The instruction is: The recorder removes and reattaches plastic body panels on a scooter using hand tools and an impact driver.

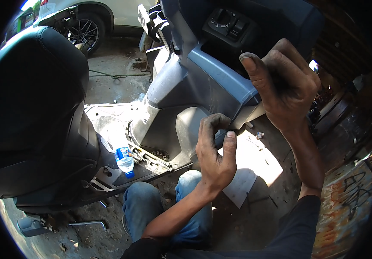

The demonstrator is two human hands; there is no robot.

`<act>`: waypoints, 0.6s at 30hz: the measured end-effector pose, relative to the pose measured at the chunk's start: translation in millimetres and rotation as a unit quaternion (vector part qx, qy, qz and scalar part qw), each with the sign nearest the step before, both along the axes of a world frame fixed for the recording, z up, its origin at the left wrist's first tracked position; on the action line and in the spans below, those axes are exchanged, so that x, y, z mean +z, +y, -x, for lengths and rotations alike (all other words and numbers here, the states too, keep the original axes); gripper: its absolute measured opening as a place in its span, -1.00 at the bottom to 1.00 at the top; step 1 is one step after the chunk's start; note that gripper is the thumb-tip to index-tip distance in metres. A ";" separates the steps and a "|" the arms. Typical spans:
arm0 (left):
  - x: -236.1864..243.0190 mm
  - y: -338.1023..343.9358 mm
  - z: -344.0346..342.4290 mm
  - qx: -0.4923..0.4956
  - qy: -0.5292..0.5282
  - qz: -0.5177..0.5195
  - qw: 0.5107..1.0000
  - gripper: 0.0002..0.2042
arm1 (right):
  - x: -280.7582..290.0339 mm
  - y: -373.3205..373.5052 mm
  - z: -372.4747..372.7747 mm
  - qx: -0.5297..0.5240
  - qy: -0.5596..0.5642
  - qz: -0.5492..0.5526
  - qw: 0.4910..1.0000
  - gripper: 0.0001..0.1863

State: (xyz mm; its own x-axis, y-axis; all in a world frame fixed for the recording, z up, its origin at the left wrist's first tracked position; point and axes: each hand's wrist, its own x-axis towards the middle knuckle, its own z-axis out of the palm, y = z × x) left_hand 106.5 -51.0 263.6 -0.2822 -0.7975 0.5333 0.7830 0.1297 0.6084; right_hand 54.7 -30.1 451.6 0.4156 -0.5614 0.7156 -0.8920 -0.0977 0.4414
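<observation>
A grey-blue scooter front panel (214, 80) stands in front of me. My left hand (216, 157) is at the panel's lower corner, its fingers bent over and its thumb pointing up. A small gap shows between thumb and forefinger, with nothing visible in it. Higher up and to the right, my right hand (287, 86) is beside the panel's right edge. Its thumb stands apart from the bent fingers, whose tips are partly hidden. I cannot tell whether either hand touches the panel. Both hands look smudged with dark grime.
A black scooter seat (43, 82) fills the left. On the footboard lies a water bottle (124, 162) with a blue cap, near exposed metal parts (147, 157). An L-shaped wrench (88, 223) and a white sheet (241, 186) lie on the ground. A white car (127, 15) is parked behind.
</observation>
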 end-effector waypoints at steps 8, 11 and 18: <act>1.7 -5.7 3.8 -0.059 0.006 0.000 0.998 -0.79 | -0.2 -14.2 -10.2 0.035 0.094 0.030 0.995 -0.79; 1.9 -3.1 6.5 -0.067 0.014 -0.028 0.997 -0.84 | -0.4 -10.0 -7.0 0.068 0.118 0.040 0.990 -0.81; 2.0 -3.9 8.9 -0.025 0.006 0.015 1.000 -0.79 | 2.7 -5.3 -3.2 0.077 0.102 0.037 0.991 -0.81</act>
State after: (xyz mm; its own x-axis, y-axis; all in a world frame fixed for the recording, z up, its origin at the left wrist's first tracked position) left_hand 97.6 -54.9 265.6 -0.3146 -0.7663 0.5602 0.7964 0.1080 0.5950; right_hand 57.9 -35.4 454.3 0.6321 -0.4293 0.6450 -0.7607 -0.1856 0.6219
